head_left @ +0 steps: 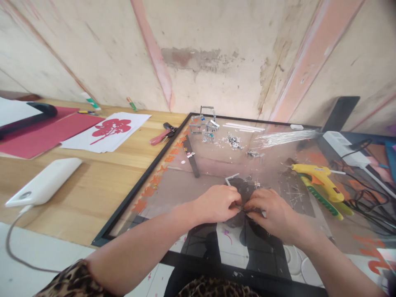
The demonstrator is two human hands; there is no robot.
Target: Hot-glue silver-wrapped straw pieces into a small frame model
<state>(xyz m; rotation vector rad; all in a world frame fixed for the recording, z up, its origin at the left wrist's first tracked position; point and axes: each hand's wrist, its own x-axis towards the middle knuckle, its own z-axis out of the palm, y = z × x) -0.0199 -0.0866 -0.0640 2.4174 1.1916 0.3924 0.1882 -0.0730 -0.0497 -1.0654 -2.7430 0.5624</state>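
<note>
My left hand point(219, 203) and my right hand point(269, 210) meet low over a framed glass panel point(173, 185). Both have their fingers closed in a pinch, with the tips nearly touching. Between them is something small, thin and greyish, mostly hidden by the fingers. Just beyond my left hand a bent silver-grey strip point(232, 178) rests on the glass. Small scraps point(256, 184) lie beyond the right hand.
To the right are a yellow glue gun point(321, 177), green-handled pliers point(321, 200), a power strip point(343, 148) and cables. Silver wires point(287, 139) and a small wire frame point(204, 126) lie farther back. A white power bank point(45, 181) and printed paper point(108, 132) are left.
</note>
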